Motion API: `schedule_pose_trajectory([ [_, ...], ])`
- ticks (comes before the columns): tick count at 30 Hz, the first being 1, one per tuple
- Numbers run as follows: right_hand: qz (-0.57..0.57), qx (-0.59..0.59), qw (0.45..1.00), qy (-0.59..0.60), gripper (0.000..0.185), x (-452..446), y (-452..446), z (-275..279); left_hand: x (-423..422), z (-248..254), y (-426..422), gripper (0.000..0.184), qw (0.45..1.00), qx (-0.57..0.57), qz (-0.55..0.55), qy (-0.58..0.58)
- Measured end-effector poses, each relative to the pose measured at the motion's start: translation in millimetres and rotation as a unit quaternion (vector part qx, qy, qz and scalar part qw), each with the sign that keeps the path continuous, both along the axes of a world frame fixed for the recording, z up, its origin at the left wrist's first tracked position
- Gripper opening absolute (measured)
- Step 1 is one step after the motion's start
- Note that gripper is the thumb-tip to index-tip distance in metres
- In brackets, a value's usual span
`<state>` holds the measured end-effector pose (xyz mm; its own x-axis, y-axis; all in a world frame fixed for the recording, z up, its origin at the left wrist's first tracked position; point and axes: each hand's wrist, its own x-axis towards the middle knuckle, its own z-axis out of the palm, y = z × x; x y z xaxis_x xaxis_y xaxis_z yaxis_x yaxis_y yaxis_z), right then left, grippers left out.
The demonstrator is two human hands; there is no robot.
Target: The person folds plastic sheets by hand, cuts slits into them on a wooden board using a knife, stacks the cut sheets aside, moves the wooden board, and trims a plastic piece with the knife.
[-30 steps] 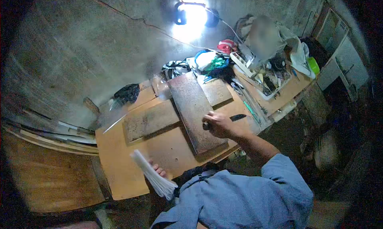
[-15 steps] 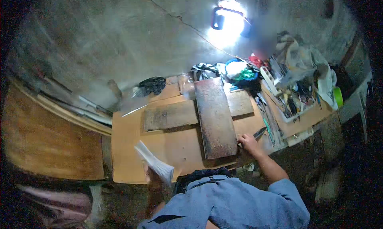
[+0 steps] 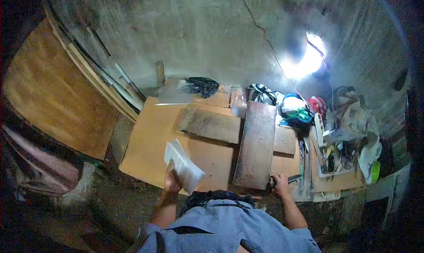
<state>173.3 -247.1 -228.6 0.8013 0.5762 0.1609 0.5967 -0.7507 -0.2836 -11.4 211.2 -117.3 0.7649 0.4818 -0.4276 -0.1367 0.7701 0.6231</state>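
My left hand (image 3: 172, 180) grips a whitish, slightly see-through stack of thin sheets (image 3: 183, 162), held tilted over the table's front left. Whether the sheets are paper or plastic I cannot tell. At the table's front edge, my right hand (image 3: 281, 185) is closed around a dark tool with a blade-like end (image 3: 294, 178) pointing right. Beside that hand lies a long, dark, worn wooden board (image 3: 255, 145). Its far part rests between or over a second board (image 3: 211, 125) on the left and a shorter one (image 3: 285, 140) on the right.
The brown tabletop (image 3: 148, 151) carries a black plastic bag (image 3: 203, 86) at the back. On the right stands a white tray of tools (image 3: 340, 164) near a green container (image 3: 375, 171). A bright lamp (image 3: 311, 56) hangs by the wall; a wooden panel (image 3: 62, 94) leans left.
The camera view has turned, shifting the table scene rightward. My left hand has lifted the sheets, which now show more of their face. My right hand stays by the long board's near corner.
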Motion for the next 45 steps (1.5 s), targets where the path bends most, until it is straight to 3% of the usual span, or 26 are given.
schedule_pose_trajectory([
  [2, -0.014, -0.04, 0.999, 0.012, 0.071, -1, -4, -3, 0, -10, 6, 0.057, 1.0, -0.01, -0.019, -0.016],
  [5, -0.057, -0.022, 0.998, 0.031, 0.077, -8, 7, 17, 10, -18, 15, 0.053, 0.996, -0.061, -0.038, -0.047],
  [9, -0.11, -0.025, 0.992, 0.055, 0.08, -17, 21, 29, 27, -31, 26, 0.048, 0.993, -0.042, -0.042, -0.098],
  [11, -0.127, -0.049, 0.989, 0.053, 0.081, -20, 18, 13, 49, -44, 41, 0.045, 0.992, -0.109, 0.004, 0.062],
  [15, -0.17, -0.07, 0.981, 0.063, 0.085, -22, 18, -4, 91, -89, 69, 0.04, 0.989, -0.128, 0.029, 0.069],
  [16, -0.174, -0.072, 0.98, 0.064, 0.085, -22, 17, -4, 99, -59, 63, 0.037, 0.992, -0.122, 0.021, 0.03],
  [19, -0.175, -0.061, 0.979, 0.083, 0.082, -22, 14, -9, 125, -55, 73, 0.034, 0.988, -0.146, 0.019, 0.039],
  [22, -0.179, -0.045, 0.981, 0.057, 0.08, -21, 16, -8, 153, -70, 88, 0.031, 0.991, -0.127, 0.028, 0.029],
  [27, -0.179, -0.019, 0.977, 0.117, 0.074, -24, 25, 14, 196, -92, 116, 0.034, 0.996, -0.083, 0.011, -0.014],
  [31, -0.188, -0.041, 0.974, 0.123, 0.073, -22, 25, 13, 237, -104, 136, 0.027, 0.989, -0.093, 0.056, 0.1],
  [33, -0.191, -0.033, 0.973, 0.128, 0.07, -24, 26, 16, 258, -140, 155, 0.021, 0.994, -0.052, 0.049, 0.079],
  [35, -0.186, -0.027, 0.975, 0.118, 0.068, -22, 19, 3, 275, -145, 165, 0.017, 0.997, -0.011, 0.042, 0.056],
  [37, -0.181, -0.021, 0.977, 0.107, 0.066, -21, 19, 3, 291, -125, 170, 0.018, 0.997, -0.028, -0.03, 0.061],
  [38, -0.179, -0.023, 0.978, 0.106, 0.064, -23, 21, 8, 305, -132, 185, 0.024, 0.983, -0.096, -0.111, 0.108],
  [39, -0.177, -0.024, 0.978, 0.104, 0.062, -23, 26, 15, 314, -129, 194, 0.024, 0.983, -0.097, -0.113, 0.107],
  [40, -0.179, -0.023, 0.978, 0.102, 0.062, -23, 28, 16, 322, -125, 201, 0.028, 0.985, 0.011, -0.122, 0.121],
  [42, -0.175, -0.009, 0.982, 0.072, 0.061, -26, 29, 14, 317, -44, 177, 0.041, 0.97, 0.18, -0.078, 0.147],
  [45, -0.189, -0.001, 0.979, 0.072, 0.06, -28, 24, 5, 342, -64, 207, 0.045, 0.965, 0.241, -0.073, 0.078],
])
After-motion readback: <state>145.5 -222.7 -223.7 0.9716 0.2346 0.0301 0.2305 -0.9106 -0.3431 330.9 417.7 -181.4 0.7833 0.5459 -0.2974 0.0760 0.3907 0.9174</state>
